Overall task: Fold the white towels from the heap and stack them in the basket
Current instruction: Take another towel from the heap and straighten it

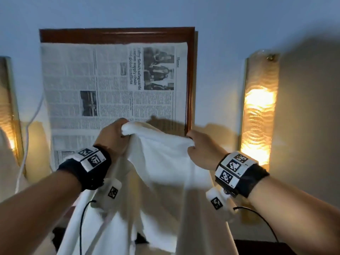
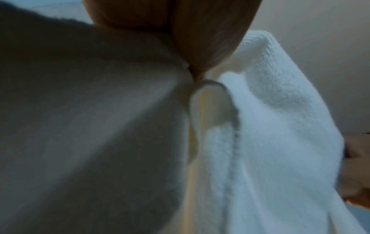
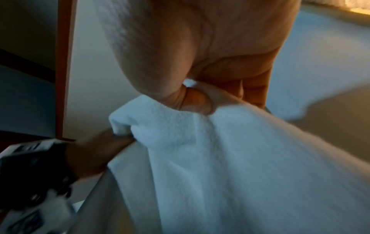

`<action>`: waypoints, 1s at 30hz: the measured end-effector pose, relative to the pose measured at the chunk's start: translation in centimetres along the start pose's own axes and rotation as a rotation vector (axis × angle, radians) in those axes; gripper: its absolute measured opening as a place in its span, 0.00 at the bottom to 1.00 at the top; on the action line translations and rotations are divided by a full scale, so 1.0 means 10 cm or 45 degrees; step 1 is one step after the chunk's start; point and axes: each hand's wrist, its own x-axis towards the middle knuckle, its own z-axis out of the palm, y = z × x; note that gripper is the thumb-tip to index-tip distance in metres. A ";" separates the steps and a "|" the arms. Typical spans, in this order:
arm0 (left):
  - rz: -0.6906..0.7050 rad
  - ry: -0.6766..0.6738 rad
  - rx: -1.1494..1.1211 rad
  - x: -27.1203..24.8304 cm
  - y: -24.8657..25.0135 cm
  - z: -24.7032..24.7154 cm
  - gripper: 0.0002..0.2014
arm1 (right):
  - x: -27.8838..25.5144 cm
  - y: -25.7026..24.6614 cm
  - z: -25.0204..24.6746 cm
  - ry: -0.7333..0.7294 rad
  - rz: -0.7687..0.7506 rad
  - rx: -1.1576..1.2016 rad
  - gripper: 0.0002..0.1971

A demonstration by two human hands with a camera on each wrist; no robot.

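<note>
I have the white towel (image 1: 165,162) hanging in front of me, its top edge bunched in both fists: left hand (image 1: 110,138) at 10 o'clock, right hand (image 1: 202,150) at 2. Neither fist seems to have a true corner, so any fold risks coming out skewed.

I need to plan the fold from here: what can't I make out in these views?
- Basket and heap: in no view.
- Towel bottom edge: cut off by the head view's lower edge.
- Left hand fingers: the left wrist view is blurred and towel-filled.
- Right hand fingertips: buried in cloth in the right wrist view.
</note>
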 end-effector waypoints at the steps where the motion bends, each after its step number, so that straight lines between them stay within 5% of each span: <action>1: 0.059 0.015 0.041 0.17 0.13 -0.12 0.09 | 0.04 -0.07 -0.04 -0.058 -0.001 0.005 0.04; 5: 0.235 0.063 0.173 0.66 0.73 -0.52 0.09 | 0.19 -0.41 -0.24 -0.198 -0.053 0.201 0.09; 7: 0.302 0.084 0.202 0.81 1.02 -0.68 0.07 | 0.29 -0.58 -0.40 -0.278 -0.037 0.418 0.35; 9: 0.364 0.096 0.221 0.91 1.26 -0.78 0.05 | 0.37 -0.73 -0.56 -0.206 -0.019 0.419 0.47; 10: 0.397 0.096 0.244 0.93 1.34 -0.81 0.05 | 0.40 -0.78 -0.64 -0.125 -0.023 0.325 0.44; 13: 0.491 0.049 0.368 0.95 1.47 -0.84 0.11 | 0.48 -0.82 -0.90 0.112 -0.051 -0.010 0.12; 14: 0.510 0.022 0.414 0.93 1.46 -0.85 0.13 | 0.49 -0.80 -0.99 0.171 -0.053 -0.078 0.10; 19: 0.551 -0.090 0.651 0.90 1.25 -0.85 0.21 | 0.58 -0.72 -1.42 0.444 -0.064 -0.235 0.09; 26: -0.029 -0.163 0.534 1.09 0.95 -0.88 0.29 | 0.63 -0.61 -1.61 0.521 0.011 -0.493 0.11; 30: 0.046 -0.233 0.230 1.06 1.07 -0.97 0.13 | 0.52 -0.39 -1.62 0.384 0.112 -0.694 0.14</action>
